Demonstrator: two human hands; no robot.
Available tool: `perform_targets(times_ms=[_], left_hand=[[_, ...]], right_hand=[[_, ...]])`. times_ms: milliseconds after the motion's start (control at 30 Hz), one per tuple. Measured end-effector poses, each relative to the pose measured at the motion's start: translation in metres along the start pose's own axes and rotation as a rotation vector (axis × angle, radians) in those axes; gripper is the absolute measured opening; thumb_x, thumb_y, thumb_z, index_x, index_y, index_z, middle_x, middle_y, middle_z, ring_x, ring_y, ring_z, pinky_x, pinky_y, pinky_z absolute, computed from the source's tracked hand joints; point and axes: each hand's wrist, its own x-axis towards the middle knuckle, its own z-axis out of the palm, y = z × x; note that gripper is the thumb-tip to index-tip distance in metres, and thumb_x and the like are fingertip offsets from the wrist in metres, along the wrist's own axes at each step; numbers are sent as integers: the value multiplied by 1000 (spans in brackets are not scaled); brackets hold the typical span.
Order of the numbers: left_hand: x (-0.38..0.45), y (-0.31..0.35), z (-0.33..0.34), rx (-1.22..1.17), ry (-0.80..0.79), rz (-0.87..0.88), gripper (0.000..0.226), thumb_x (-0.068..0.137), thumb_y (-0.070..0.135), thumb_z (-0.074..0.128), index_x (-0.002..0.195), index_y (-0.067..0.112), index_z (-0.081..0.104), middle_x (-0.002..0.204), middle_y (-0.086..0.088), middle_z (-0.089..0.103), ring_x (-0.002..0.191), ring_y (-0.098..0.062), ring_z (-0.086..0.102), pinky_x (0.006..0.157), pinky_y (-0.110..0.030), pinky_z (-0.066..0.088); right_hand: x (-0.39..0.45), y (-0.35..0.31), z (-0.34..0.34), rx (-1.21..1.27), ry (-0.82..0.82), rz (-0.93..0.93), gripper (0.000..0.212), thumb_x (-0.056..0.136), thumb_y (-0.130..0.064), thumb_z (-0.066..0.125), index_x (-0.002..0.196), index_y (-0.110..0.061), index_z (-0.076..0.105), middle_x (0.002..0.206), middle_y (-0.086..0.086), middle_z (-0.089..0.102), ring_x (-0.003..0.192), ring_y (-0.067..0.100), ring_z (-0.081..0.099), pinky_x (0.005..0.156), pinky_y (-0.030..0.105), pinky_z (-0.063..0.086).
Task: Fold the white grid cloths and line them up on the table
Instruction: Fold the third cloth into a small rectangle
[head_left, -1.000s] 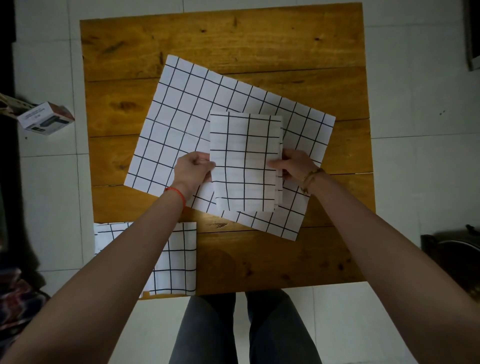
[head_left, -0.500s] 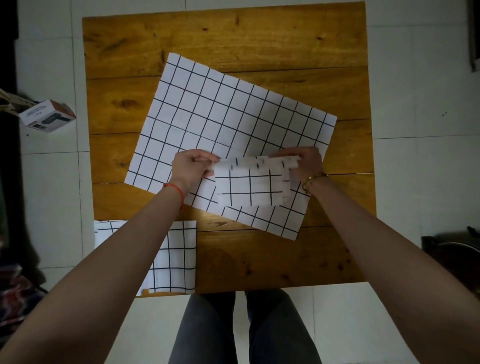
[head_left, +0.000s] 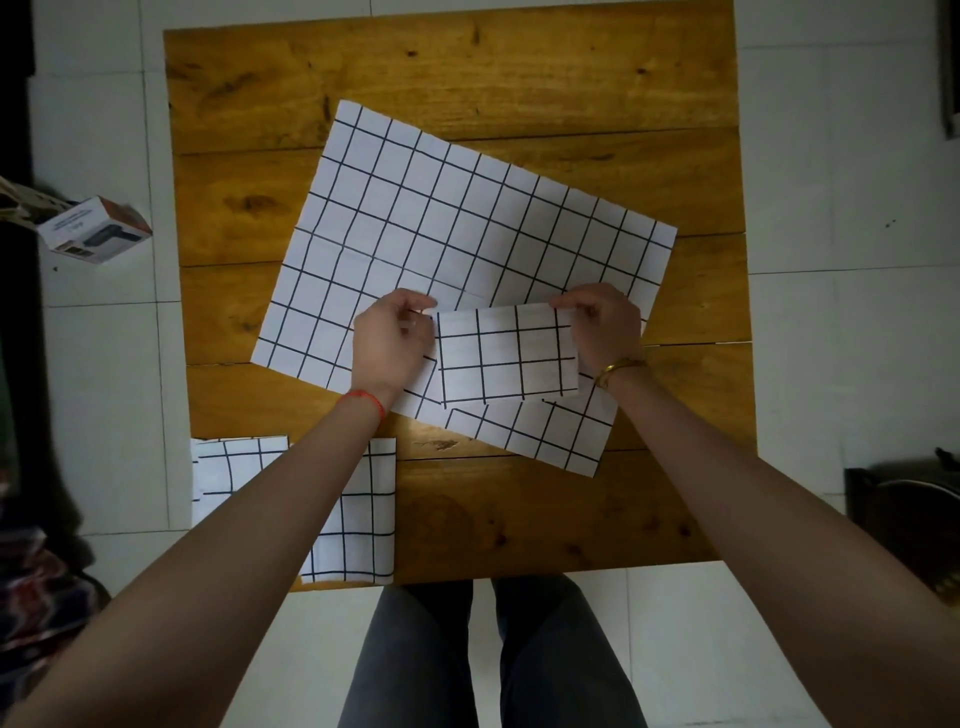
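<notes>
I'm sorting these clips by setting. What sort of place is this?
Probably a room in a home, not a workshop: a plain wooden table on a white tiled floor, with a small cardboard product box lying on the floor beside it.

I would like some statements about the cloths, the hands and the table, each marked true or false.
1. Both hands hold the small folded cloth. True: the left hand and the right hand pinch its far corners.
2. The small folded cloth lies on bare wood. False: it lies on the large unfolded cloth.
3. Another folded cloth sits at the table's near-left corner. True.
4. The large cloth lies square with the table edges. False: it lies rotated.
</notes>
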Motion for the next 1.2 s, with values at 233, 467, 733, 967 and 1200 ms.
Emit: perform_targets(times_ms=[233,467,733,967,1200], left_hand=[[-30,-13,9,612,-86,411,45,87,25,61,129,10,56,130,-6,57,119,-26,48,95,-42,45],[-44,-22,17,896,-232,299,68,93,35,54,150,9,28,154,-6,31,139,-30,28,112,-44,27],[-45,-23,19,992,-287,233,71,98,41,42,154,15,6,161,1,8,144,-28,15,117,-46,19],[-45,-21,19,1005,-313,219,72,98,41,40,154,15,2,161,1,4,146,-28,11,117,-48,19],[-74,-24,10,839,-195,409,53,90,23,55,140,12,43,140,-7,45,131,-27,39,108,-42,34]], right_hand=[[-20,-28,26,-470,-183,-475,38,85,-16,42,119,-12,60,120,5,58,118,25,45,101,38,39],[-44,-30,65,-783,-425,-641,55,91,-24,45,142,-7,35,148,4,37,139,30,27,115,47,15],[-43,-6,30,-960,-350,-412,58,96,-35,24,149,-12,19,156,2,22,145,29,11,117,52,9],[-39,14,3,-993,-272,-251,59,97,-39,17,150,-13,12,158,1,15,146,27,1,118,51,1],[-69,-6,15,-885,-360,-502,58,95,-35,16,148,-12,22,156,3,23,145,26,12,117,52,13]])
